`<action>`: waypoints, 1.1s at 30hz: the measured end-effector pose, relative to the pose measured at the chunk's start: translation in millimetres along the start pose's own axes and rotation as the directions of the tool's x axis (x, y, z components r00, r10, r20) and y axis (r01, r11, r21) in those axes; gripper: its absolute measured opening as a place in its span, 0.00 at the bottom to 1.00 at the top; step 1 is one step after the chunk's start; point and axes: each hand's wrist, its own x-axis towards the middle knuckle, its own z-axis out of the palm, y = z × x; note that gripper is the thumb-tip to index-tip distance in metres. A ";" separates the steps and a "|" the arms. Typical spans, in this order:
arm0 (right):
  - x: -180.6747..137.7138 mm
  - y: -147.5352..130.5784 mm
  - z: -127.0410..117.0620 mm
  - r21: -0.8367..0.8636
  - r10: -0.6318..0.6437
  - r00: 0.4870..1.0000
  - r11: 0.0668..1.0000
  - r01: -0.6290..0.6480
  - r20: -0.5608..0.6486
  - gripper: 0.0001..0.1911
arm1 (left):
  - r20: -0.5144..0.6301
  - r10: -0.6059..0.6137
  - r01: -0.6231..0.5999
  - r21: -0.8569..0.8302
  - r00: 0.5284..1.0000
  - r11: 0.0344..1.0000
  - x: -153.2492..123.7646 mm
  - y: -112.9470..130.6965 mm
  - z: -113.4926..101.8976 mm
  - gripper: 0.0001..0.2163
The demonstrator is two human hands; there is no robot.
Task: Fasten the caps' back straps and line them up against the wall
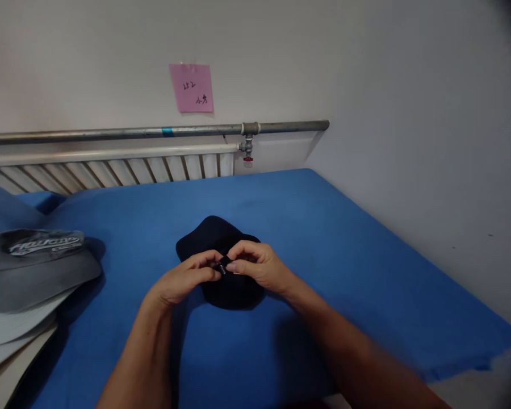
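Observation:
A dark baseball cap (234, 292) lies on the blue cloth, its brim pointing away to the upper left. Over its back edge both my hands meet at the strap, where a small shiny metal buckle (222, 267) shows. My left hand (187, 277) pinches the buckle between thumb and fingers. From the other side, my right hand (259, 264) grips the dark strap (225, 261) close to the buckle. The fingers cover part of the strap, so how it runs through the buckle cannot be made out.
Several grey and pale caps (38, 267) are stacked at the left on the blue-covered surface (255, 199). Behind it stand a white radiator (132, 170) and a metal pipe (123, 134) with a red-handled valve (247, 156). A pink note (191, 88) hangs on the wall.

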 end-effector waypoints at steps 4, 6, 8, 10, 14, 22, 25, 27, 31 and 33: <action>0.4 1.8 -1.3 0.026 0.014 1.000 1.000 -0.014 0.021 0.06 | -0.068 0.008 -0.013 -0.060 0.998 0.998 -1.6 1.4 -2.2 0.08; 0.8 2.8 -2.1 0.046 0.023 1.000 0.999 -0.024 0.016 0.06 | -0.099 0.042 -0.059 -0.170 0.994 0.984 -2.0 0.8 -3.8 0.08; 1.1 3.6 -2.9 0.050 0.027 1.000 0.998 -0.028 0.008 0.06 | -0.116 0.052 -0.080 -0.251 0.992 0.965 -2.5 -0.1 -5.5 0.09; 1.1 3.9 -3.2 0.032 0.036 0.999 0.999 -0.036 0.008 0.06 | -0.097 0.038 -0.060 -0.239 0.995 0.969 -3.6 -0.5 -6.9 0.09; 0.1 3.0 -1.7 0.016 0.041 0.999 0.999 -0.042 0.020 0.06 | -0.066 -0.006 0.002 -0.060 0.998 0.998 -7.3 1.6 -8.4 0.06; 0.4 2.5 -2.2 -0.012 0.006 0.998 1.000 -0.005 0.057 0.05 | -0.141 -0.090 0.042 -0.314 0.986 0.949 -4.2 4.5 -3.3 0.06; 0.8 2.0 -2.8 -0.053 -0.009 0.999 0.998 0.012 0.053 0.04 | -0.158 -0.132 0.053 -0.426 0.979 0.903 -1.6 3.3 -2.6 0.09; 1.1 1.2 -2.6 -0.080 -0.025 0.998 0.996 0.030 0.055 0.05 | -0.187 -0.135 0.033 -0.466 0.973 0.884 -0.5 2.9 -2.4 0.10; 2.2 -0.4 -2.2 -0.157 -0.080 0.996 0.984 0.084 0.028 0.04 | -0.224 -0.130 0.002 -0.497 0.966 0.868 0.1 3.8 -2.1 0.12; 3.1 -0.3 -1.8 -0.195 -0.151 0.988 0.969 0.151 0.015 0.05 | -0.246 -0.119 -0.015 -0.480 0.962 0.877 0.4 4.3 -2.0 0.12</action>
